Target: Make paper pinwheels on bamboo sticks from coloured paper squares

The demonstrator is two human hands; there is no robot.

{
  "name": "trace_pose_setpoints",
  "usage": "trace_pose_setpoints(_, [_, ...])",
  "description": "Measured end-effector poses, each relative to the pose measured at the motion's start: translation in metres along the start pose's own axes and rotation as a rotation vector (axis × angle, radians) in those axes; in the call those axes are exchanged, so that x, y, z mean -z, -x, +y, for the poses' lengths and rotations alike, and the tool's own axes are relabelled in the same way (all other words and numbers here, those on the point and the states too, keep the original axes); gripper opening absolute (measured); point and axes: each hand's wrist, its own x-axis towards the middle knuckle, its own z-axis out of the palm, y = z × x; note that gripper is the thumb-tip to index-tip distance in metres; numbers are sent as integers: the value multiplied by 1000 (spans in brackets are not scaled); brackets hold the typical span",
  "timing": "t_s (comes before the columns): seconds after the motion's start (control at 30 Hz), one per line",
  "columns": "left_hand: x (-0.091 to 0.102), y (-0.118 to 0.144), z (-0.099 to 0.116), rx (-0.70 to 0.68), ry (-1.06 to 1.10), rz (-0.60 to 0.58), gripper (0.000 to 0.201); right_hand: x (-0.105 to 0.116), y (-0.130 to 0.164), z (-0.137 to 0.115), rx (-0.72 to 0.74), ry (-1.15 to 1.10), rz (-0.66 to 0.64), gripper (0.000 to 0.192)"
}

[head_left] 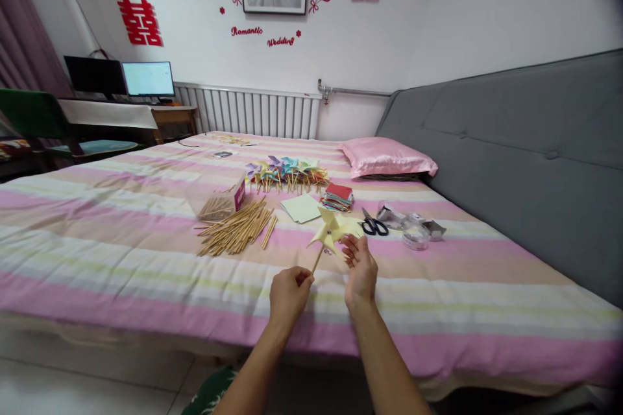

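L hand (291, 295) grip pinching wooden stick (317, 260) near its lower end, pale-yellow paper pinwheel (329, 231) at stick's top, above & slightly R of that grip, over striped bedspread (438, 279); R hand (361, 272) grip loosely curled, unclosed, by pinwheel's R side, contact unclear.
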Motion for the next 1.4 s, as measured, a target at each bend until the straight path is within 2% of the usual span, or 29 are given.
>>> trace_pose_setpoints(0.1, [2,-4,-3,45,174,-3,13,2,-2,1,0,43,22,57])
trace_pose_setpoints(0.23, [9,-6,-7,93,281,51,17,5,-6,10,17,162,75,51])
trace_pose_setpoints(0.4, [26,-8,-11,131,326,124,25,9,-25,29,130,465,-25,44])
trace_pose_setpoints(0.67, [47,-13,-28,163,408,191,29,14,-83,46,262,863,-90,25])
trace_pose_setpoints(0.77, [50,-14,-32,194,447,203,30,18,-90,51,272,1044,-128,17])
trace_pose_setpoints(0.9, [52,-16,-34,200,479,211,28,21,-87,60,300,1228,-122,22])
trace_pose_setpoints(1.07, [50,-20,-34,212,507,215,30,22,-84,64,342,1322,-122,27])
trace_pose_setpoints(1.4, [35,-35,-33,175,472,202,31,19,-90,66,339,1354,-114,27])
